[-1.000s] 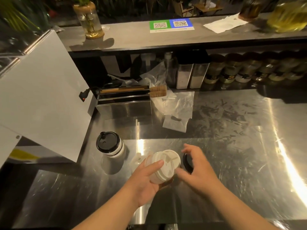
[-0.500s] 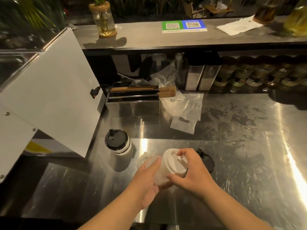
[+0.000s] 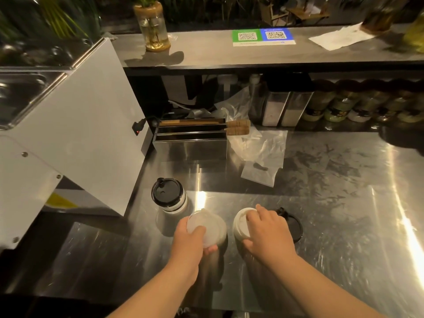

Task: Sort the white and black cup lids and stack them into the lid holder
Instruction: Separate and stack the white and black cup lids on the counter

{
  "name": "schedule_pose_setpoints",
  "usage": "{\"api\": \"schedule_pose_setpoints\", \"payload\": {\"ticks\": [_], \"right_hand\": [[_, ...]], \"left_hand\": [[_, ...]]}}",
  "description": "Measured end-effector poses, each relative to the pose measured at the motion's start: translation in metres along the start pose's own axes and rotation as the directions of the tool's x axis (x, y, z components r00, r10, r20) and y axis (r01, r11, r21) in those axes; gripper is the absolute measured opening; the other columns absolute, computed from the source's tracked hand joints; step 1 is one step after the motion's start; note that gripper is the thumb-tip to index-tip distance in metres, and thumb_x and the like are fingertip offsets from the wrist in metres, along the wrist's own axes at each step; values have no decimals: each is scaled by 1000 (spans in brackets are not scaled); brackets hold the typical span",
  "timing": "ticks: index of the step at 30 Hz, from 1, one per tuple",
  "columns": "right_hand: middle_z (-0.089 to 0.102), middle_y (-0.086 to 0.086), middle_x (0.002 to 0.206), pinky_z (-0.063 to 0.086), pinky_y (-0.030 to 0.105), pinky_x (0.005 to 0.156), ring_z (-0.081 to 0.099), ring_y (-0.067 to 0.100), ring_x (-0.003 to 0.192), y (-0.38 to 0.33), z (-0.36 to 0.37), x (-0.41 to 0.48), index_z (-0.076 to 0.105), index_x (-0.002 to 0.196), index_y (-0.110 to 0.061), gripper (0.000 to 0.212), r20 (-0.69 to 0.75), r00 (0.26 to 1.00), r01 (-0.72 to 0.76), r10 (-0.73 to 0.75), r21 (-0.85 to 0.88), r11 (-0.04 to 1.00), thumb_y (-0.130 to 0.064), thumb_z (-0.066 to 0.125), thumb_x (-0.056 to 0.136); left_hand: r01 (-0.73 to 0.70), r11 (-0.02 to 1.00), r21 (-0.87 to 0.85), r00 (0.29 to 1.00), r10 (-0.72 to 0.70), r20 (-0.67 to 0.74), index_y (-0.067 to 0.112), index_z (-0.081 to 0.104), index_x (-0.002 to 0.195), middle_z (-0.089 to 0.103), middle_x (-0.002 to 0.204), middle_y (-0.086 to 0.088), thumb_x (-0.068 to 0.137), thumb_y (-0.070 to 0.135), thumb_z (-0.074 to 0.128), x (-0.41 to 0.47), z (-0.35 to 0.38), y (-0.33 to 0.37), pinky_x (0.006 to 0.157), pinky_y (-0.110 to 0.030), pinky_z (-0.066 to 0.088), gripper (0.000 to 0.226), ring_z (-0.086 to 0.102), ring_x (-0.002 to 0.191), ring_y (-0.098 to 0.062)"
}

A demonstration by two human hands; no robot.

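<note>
Both hands work low over the shiny steel table (image 3: 321,203). The left hand (image 3: 190,244) has its fingers closed around a stack of white lids (image 3: 206,228), thumb pressed on the top face, holding the stack tilted just above the table. The right hand (image 3: 268,228) is apart from it, its fingers curled over and gripping a second white stack (image 3: 241,223) at the rim. A single black lid (image 3: 294,228) lies flat on the table just to the right of the right hand, partly hidden behind the knuckles. To the upper left of the left hand stands another small stack with a black lid on top (image 3: 166,191) and white lids showing beneath it, upright on the table. Farther back sits a rectangular steel box with long slots (image 3: 190,143), with wooden sticks (image 3: 236,127) resting across its top edge and poking out to the right. A crumpled clear plastic bag (image 3: 259,152) lies just right of the box. A white panel (image 3: 75,125) leans in from the left. On the raised shelf (image 3: 206,51) behind stand a glass jar with a plant (image 3: 153,26), a green and blue card with printed codes (image 3: 262,36) and a sheet of paper (image 3: 339,39).
</note>
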State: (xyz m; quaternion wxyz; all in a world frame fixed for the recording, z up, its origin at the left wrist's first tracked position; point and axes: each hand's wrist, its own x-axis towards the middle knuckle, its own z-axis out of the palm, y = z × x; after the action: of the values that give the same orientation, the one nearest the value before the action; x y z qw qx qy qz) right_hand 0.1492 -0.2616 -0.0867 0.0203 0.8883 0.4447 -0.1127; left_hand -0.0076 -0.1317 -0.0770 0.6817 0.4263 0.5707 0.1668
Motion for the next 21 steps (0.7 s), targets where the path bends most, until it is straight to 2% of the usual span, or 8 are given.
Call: {"api": "schedule_pose_setpoints", "payload": {"ticks": [4,7,10,12,14,16,18,21], "right_hand": [[40,17,162,49,45,95,56,35,126,-5,1,-4,61,122,-19,48,-33,999,41,-42,-45,998,-39,78,81],[43,14,161,49,45,96,53,35,132,-7,-1,-7,64,122,-19,49,-34,999,31,-32,-45,999,-40,79,80],[52,13,154,52,50,96,54,38,134,-12,-3,-10,68,117,-18,58,-55,998,-7,6,-17,1000,-44,84,68],[55,11,152,51,52,100,53,38,137,-20,-4,-11,67,123,-18,65,-99,994,50,-47,28,998,-45,83,65],[56,10,151,42,55,111,49,37,142,-31,1,-14,64,129,-20,70,-118,972,203,-202,1,979,-45,80,66],[57,9,150,22,56,120,43,37,147,-42,7,-18,61,131,-23,71,-85,946,314,-314,-17,949,-46,79,67],[52,11,155,3,57,123,33,37,153,-49,13,-20,56,134,-25,67,-61,937,344,-344,-16,939,-44,77,74],[58,12,149,-6,57,120,39,40,149,-51,16,-20,61,126,-28,64,-1,947,322,-322,-22,947,-44,85,69]], "left_hand": [[10,1000,13,999,-11,33,29,63,141,58,137,-9,101,6,64,9,1,-6,76,-49,70,46,66,114,-37],[31,1000,-5,999,-31,41,29,58,147,57,141,-9,100,4,68,15,3,-10,77,-50,70,55,68,113,-37],[6,994,110,1000,-3,-25,31,57,141,57,133,-8,99,7,71,18,3,-11,76,-48,71,50,71,102,-34],[-39,970,240,993,63,-96,33,59,135,57,128,-7,98,13,72,21,1,-13,68,-41,70,43,70,100,-31],[-81,914,397,981,144,-131,35,61,131,52,129,-6,96,22,75,24,1,-15,69,-40,68,40,68,99,-30],[-101,862,496,977,181,-116,34,63,126,46,125,-4,94,28,78,24,3,-15,79,-47,69,35,67,99,-31],[-115,835,538,978,191,-89,30,64,122,47,121,-3,95,31,77,24,4,-14,78,-47,70,29,69,99,-31],[-131,810,572,977,204,-65,24,64,121,54,122,-5,97,31,76,28,5,-12,83,-45,69,28,69,102,-29]]}}
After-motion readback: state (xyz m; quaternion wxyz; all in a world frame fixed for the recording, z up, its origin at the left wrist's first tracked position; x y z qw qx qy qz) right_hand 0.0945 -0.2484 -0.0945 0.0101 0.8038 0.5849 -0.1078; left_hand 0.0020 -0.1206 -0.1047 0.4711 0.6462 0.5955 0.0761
